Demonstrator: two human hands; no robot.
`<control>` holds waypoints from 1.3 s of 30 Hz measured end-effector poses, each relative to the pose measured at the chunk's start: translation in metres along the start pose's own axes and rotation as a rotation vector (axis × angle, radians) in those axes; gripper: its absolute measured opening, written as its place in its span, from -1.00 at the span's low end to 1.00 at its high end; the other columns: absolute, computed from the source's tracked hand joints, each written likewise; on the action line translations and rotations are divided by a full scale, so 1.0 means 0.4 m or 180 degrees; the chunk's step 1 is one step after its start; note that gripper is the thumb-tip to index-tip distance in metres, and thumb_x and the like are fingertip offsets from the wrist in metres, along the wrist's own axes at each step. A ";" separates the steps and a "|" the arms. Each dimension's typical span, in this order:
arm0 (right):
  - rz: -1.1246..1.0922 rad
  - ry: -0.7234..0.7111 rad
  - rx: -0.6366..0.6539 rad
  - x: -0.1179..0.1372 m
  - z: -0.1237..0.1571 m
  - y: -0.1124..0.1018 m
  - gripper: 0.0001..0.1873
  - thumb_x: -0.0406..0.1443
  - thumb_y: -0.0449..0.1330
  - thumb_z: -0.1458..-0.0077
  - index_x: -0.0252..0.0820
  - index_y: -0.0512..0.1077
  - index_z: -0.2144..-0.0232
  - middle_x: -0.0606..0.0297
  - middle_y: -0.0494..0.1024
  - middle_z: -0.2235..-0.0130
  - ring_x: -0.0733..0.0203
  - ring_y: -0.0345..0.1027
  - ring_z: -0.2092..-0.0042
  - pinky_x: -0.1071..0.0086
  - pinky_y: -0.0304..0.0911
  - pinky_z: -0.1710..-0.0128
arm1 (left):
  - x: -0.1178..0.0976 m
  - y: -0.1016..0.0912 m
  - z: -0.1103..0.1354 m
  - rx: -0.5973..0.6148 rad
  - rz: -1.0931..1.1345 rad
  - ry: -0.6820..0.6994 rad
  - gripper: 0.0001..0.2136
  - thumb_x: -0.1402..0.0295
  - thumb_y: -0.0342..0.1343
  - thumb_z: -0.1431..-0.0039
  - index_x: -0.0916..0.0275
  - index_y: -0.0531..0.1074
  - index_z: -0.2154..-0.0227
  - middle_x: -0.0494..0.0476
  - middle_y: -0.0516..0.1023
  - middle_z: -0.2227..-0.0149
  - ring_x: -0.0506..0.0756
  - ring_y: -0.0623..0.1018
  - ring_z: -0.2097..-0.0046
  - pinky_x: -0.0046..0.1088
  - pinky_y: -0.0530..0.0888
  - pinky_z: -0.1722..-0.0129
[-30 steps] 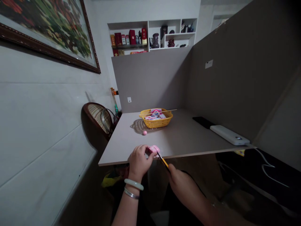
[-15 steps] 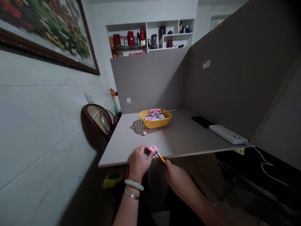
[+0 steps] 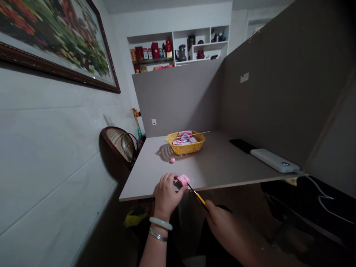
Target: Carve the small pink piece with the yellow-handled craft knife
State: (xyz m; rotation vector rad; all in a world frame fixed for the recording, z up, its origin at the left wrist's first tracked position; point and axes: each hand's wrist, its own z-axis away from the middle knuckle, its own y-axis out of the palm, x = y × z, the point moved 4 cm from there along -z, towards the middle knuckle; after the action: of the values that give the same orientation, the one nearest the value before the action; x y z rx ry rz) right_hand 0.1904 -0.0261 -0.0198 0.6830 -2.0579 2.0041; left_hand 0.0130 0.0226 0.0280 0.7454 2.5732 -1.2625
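Note:
A pink lump (image 3: pixel 183 180), soft-looking like modelling clay, rests near the front edge of the table (image 3: pixel 219 170). My left hand (image 3: pixel 168 194) holds it from the left between thumb and fingers. In my right hand (image 3: pixel 219 218) is a slim tool with a yellow handle (image 3: pixel 200 199) and a dark, thin shaft. Its tip meets the lower right side of the lump; I cannot make out what kind of tip it is. Farther back lies a small pink ball (image 3: pixel 172 160), apart from both hands.
A yellow plastic basket (image 3: pixel 186 149) holds pink-and-white packets, with a thin stick (image 3: pixel 201 132) across its rim. On the right side of the table lie a white power bank (image 3: pixel 274 160) with a cable and a flat black object (image 3: pixel 241 145). Grey panels stand behind and to the right.
The tool's tip has moved from the top of the pink lump to its lower right side, with my right hand shifting right and down. My left hand keeps hold of the lump.

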 end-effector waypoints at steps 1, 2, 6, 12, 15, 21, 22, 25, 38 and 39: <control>0.0022 -0.0012 -0.0026 -0.001 -0.002 -0.001 -0.77 -0.34 -0.14 -0.28 -0.16 0.30 0.33 0.21 0.57 0.38 0.19 0.47 0.35 0.41 -0.19 0.51 | 0.000 0.000 0.000 -0.0004 0.0025 0.0055 -0.74 0.25 0.25 0.00 0.13 0.37 0.25 0.04 0.47 0.22 0.11 0.45 0.13 -0.38 0.37 0.17; 0.0035 -0.0027 -0.0044 -0.002 -0.002 -0.001 -0.77 -0.34 -0.13 -0.28 -0.16 0.30 0.34 0.21 0.57 0.38 0.19 0.47 0.35 0.41 -0.19 0.51 | 0.000 0.000 0.000 -0.0006 0.0051 0.0110 -0.76 0.27 0.24 -0.02 0.13 0.38 0.24 0.04 0.47 0.22 0.11 0.45 0.13 -0.38 0.38 0.16; 0.0022 -0.0066 -0.0075 0.002 0.005 -0.005 -0.78 -0.33 -0.12 -0.28 -0.15 0.29 0.34 0.22 0.57 0.38 0.17 0.47 0.35 0.39 -0.20 0.51 | 0.004 0.002 0.004 -0.0041 0.0208 0.0197 -0.86 0.23 0.14 -0.13 0.15 0.40 0.29 0.05 0.49 0.26 0.08 0.45 0.18 -0.40 0.38 0.18; 0.0118 -0.0139 -0.0157 0.030 0.005 -0.032 -0.77 -0.34 -0.13 -0.28 -0.16 0.30 0.34 0.21 0.58 0.39 0.15 0.48 0.37 0.36 -0.20 0.52 | 0.004 0.001 0.003 -0.0130 0.0300 0.0201 -0.78 0.15 0.06 -0.20 0.19 0.42 0.38 0.07 0.49 0.34 0.07 0.46 0.23 -0.42 0.38 0.23; 0.0239 -0.0165 -0.0183 0.043 -0.005 -0.038 -0.76 -0.34 -0.13 -0.29 -0.17 0.30 0.33 0.20 0.58 0.39 0.15 0.49 0.37 0.36 -0.19 0.52 | 0.003 0.001 0.001 -0.0109 0.0230 0.0210 -0.80 0.17 0.05 -0.21 0.18 0.42 0.34 0.08 0.49 0.31 0.07 0.46 0.21 -0.41 0.38 0.21; 0.0301 -0.0208 -0.0204 0.052 -0.025 -0.042 -0.77 -0.35 -0.13 -0.28 -0.17 0.31 0.31 0.20 0.59 0.37 0.13 0.50 0.35 0.37 -0.16 0.52 | 0.005 0.004 -0.001 -0.0079 0.0069 0.0226 -0.83 0.20 0.12 -0.16 0.16 0.41 0.26 0.07 0.50 0.25 0.09 0.46 0.18 -0.40 0.38 0.19; 0.0312 -0.0229 -0.0220 0.050 -0.024 -0.042 -0.77 -0.35 -0.12 -0.28 -0.17 0.31 0.31 0.20 0.59 0.37 0.14 0.50 0.35 0.37 -0.16 0.52 | 0.005 0.004 -0.001 -0.0087 0.0082 0.0220 -0.85 0.21 0.11 -0.17 0.16 0.41 0.28 0.07 0.49 0.26 0.08 0.46 0.18 -0.40 0.38 0.20; 0.0342 -0.0263 -0.0229 0.044 -0.015 -0.041 -0.78 -0.36 -0.11 -0.27 -0.17 0.32 0.31 0.21 0.59 0.38 0.15 0.50 0.35 0.38 -0.14 0.52 | 0.009 0.006 0.001 -0.0139 0.0194 0.0170 -0.87 0.23 0.10 -0.18 0.16 0.41 0.29 0.07 0.49 0.26 0.07 0.46 0.19 -0.41 0.38 0.21; 0.0687 -0.0274 -0.0156 0.066 -0.041 -0.035 -0.78 -0.36 -0.14 -0.29 -0.18 0.30 0.27 0.19 0.58 0.38 0.13 0.50 0.36 0.39 -0.14 0.54 | 0.018 0.010 0.004 -0.0295 0.0255 0.0095 -0.87 0.23 0.12 -0.16 0.17 0.40 0.33 0.06 0.50 0.30 0.07 0.48 0.21 -0.43 0.38 0.25; 0.0663 -0.0247 -0.0134 0.060 -0.033 -0.031 -0.79 -0.36 -0.14 -0.29 -0.18 0.29 0.28 0.20 0.58 0.38 0.14 0.50 0.37 0.39 -0.14 0.54 | 0.018 0.010 0.004 -0.0277 0.0263 0.0088 -0.86 0.22 0.12 -0.16 0.17 0.40 0.33 0.06 0.50 0.30 0.07 0.48 0.21 -0.43 0.38 0.25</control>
State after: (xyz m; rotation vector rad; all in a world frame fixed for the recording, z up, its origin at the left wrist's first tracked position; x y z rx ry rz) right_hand 0.1726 -0.0173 0.0028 0.5677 -2.2948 2.0642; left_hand 0.0089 0.0258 0.0216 0.8478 2.5715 -1.1164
